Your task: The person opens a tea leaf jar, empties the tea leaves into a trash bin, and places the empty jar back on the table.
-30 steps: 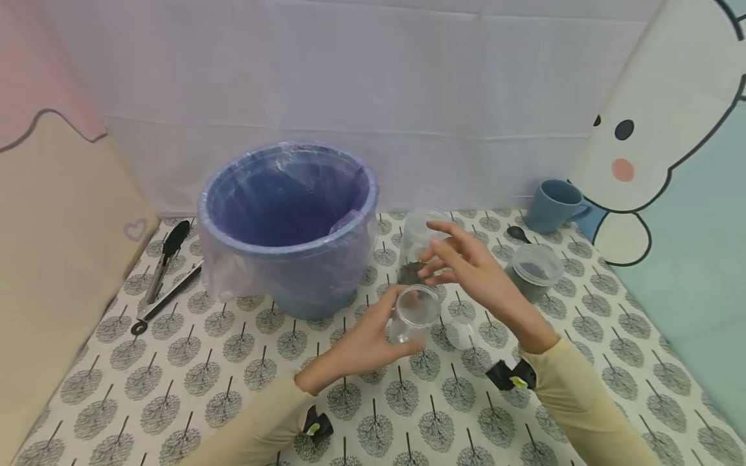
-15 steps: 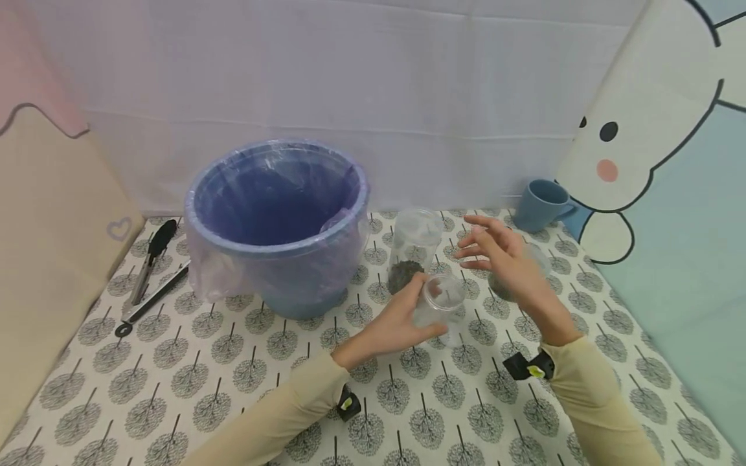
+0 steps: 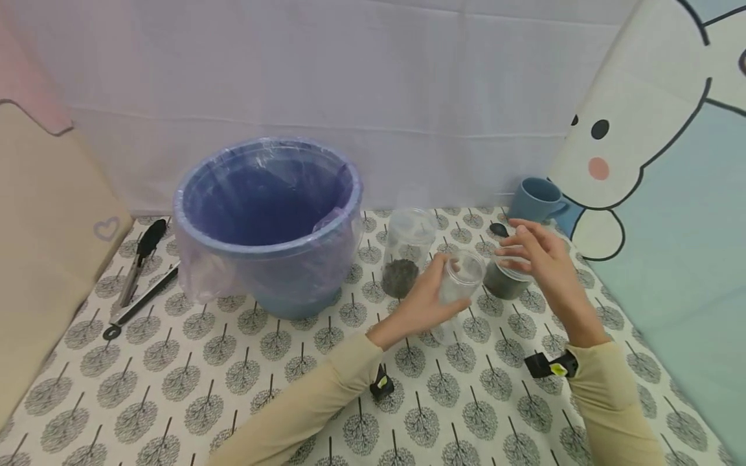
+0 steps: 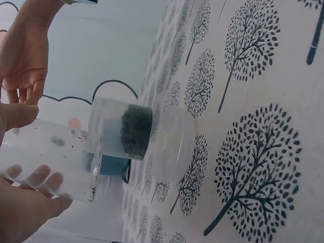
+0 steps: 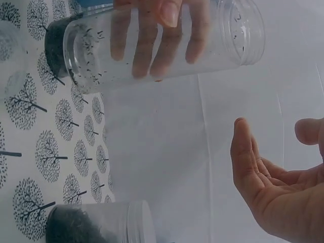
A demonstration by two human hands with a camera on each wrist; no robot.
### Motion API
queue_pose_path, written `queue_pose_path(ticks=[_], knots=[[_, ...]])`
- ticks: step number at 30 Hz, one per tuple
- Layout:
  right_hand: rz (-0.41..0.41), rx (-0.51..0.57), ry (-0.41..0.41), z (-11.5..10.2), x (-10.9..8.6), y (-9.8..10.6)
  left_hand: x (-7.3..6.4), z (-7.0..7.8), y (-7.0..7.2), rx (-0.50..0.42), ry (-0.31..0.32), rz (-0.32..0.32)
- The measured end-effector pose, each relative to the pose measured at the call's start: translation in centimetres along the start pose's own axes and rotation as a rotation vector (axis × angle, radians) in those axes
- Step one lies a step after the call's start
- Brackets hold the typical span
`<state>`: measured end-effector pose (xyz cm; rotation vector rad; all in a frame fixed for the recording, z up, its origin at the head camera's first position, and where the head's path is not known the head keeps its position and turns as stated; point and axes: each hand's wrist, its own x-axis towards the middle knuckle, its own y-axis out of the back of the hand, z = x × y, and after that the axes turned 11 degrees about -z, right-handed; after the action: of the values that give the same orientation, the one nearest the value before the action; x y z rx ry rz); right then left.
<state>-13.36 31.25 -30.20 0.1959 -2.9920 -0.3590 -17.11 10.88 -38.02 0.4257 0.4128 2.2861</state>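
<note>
My left hand [image 3: 424,299] grips a clear plastic jar [image 3: 458,287], fingers on one side and thumb on the other. The jar is raised above the table; dark flecks cling to its inside wall in the right wrist view. To its right my right hand [image 3: 542,262] hovers with loosely bent fingers, holding nothing. Below and beside that hand stands a shorter clear jar [image 4: 134,129] of dark, loose material, partly covered by the fingers in the head view. A taller clear jar [image 3: 408,243] with dark crumbly stuff at its bottom stands behind my left hand. A clear round lid [image 4: 174,144] lies on the cloth.
A blue bin [image 3: 268,248] lined with a thin plastic bag stands at the back left. Tongs [image 3: 137,266] with black tips lie left of it. At the back right are a blue mug [image 3: 535,200] and a black spoon [image 3: 498,230].
My left hand has carried the clear jar to the right, and it now sits higher. My right hand has moved right, over towards the shorter jar. The head view has swung slightly right.
</note>
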Motion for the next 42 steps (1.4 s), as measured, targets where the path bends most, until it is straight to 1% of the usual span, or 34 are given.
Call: queue_pose_path(ticks=[6, 9, 12, 14, 18, 21, 23, 29, 36, 40, 42], knots=[[0.028, 0.044, -0.032, 1.2, -0.9, 1.4, 1.7, -0.5, -0.6, 0.010, 0.035, 0.051], [0.030, 0.050, -0.043, 1.7, -1.4, 1.9, 2.5, -0.9, -0.9, -0.012, 0.076, 0.074], [0.034, 0.020, -0.053, 2.2, -1.9, 2.3, 3.2, -1.1, -1.2, -0.040, 0.124, 0.093], [0.033, 0.011, -0.058, 2.5, -2.2, 2.4, 3.6, -1.3, -1.3, -0.058, 0.145, 0.104], [0.033, 0.034, -0.070, 3.0, -2.6, 2.6, 4.3, -1.8, -1.7, -0.083, 0.152, 0.110], [0.037, 0.051, -0.091, 3.4, -3.0, 2.7, 4.8, -2.2, -2.0, -0.086, 0.161, 0.120], [0.041, 0.043, -0.108, 3.7, -3.2, 2.8, 5.1, -2.4, -2.1, -0.082, 0.172, 0.129], [0.045, 0.025, -0.131, 4.1, -3.8, 3.1, 5.7, -3.1, -2.4, -0.120, 0.214, 0.159], [0.047, 0.040, -0.114, 4.3, -3.8, 3.1, 5.9, -3.6, -2.6, -0.130, 0.248, 0.146], [0.046, 0.040, -0.105, 4.4, -3.9, 3.1, 5.8, -3.6, -2.7, -0.125, 0.252, 0.135], [0.047, 0.042, -0.105, 4.4, -3.9, 3.1, 5.7, -3.7, -2.7, -0.122, 0.244, 0.136]])
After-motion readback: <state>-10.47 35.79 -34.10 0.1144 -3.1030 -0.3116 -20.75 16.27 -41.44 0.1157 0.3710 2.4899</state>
